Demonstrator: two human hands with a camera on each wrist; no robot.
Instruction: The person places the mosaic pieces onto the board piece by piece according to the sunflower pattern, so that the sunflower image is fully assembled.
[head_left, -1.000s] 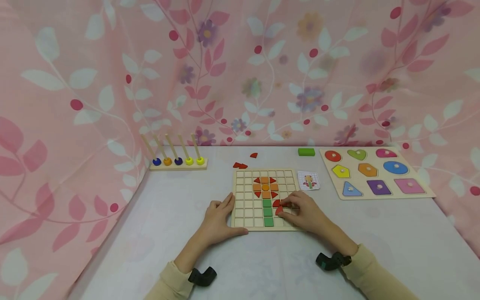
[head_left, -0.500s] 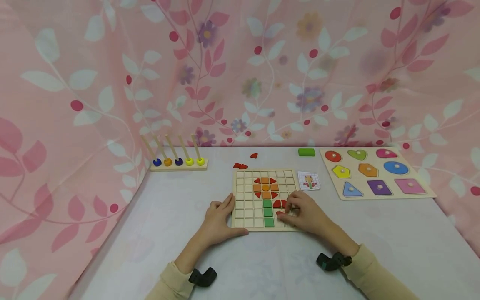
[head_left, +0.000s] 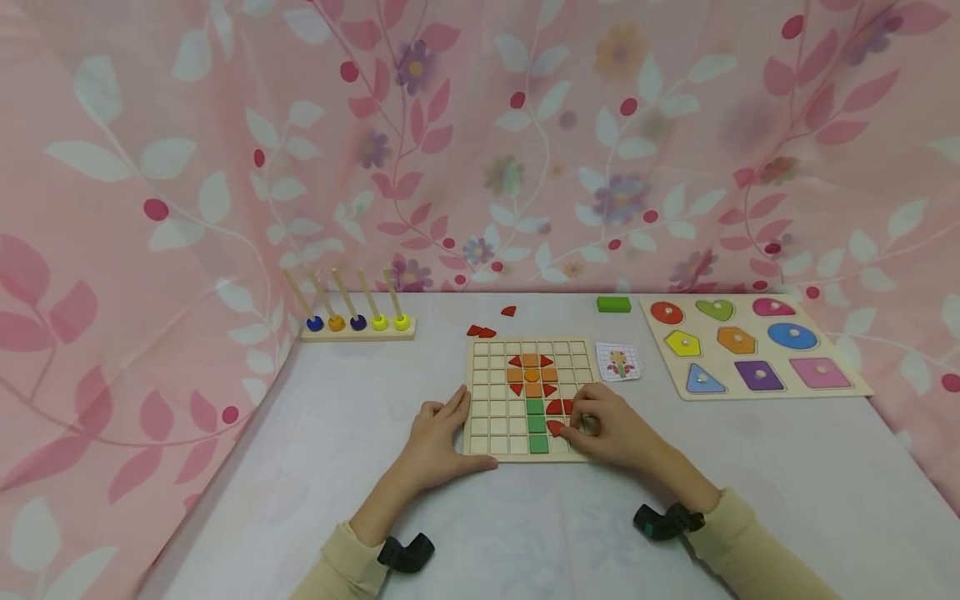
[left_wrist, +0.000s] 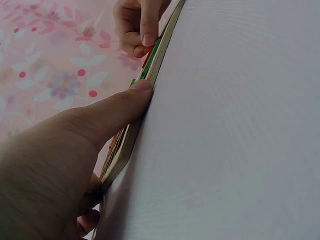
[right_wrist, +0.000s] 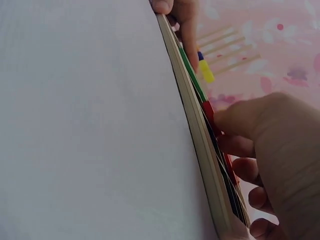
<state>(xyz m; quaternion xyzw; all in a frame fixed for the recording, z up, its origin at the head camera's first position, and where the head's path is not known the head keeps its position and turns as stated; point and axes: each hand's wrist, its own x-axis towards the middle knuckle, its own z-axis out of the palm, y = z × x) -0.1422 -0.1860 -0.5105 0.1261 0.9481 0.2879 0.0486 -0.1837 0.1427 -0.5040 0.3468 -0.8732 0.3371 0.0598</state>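
In the head view a wooden grid board [head_left: 498, 437] lies on the table. My left hand [head_left: 432, 446] braces its near-left corner, thumb along the front edge and fingers against the left side. My right hand [head_left: 611, 425] is over the board's right part, fingers curled, thumb and forefinger at a red quarter-circle piece [head_left: 555, 427]. Two more red pieces [head_left: 554, 407] sit in the row above, partly behind the fingers. Green squares [head_left: 537, 424] form a column beside them. Orange pieces [head_left: 530, 361] and red triangles [head_left: 547, 361] make a flower farther up.
Loose red pieces [head_left: 487, 332] lie behind the board. A picture card [head_left: 618, 362] is at its right, with a green block [head_left: 613, 305] farther back. A shape puzzle [head_left: 750, 362] stands right; a peg stand [head_left: 358, 335] with beads stands left. A pink floral curtain [head_left: 480, 150] hangs behind.
Under the right thumb and forefinger, the lower red piece has turned and shifted slightly left in the grid. The red pair above now sits side by side. The left hand stays put.
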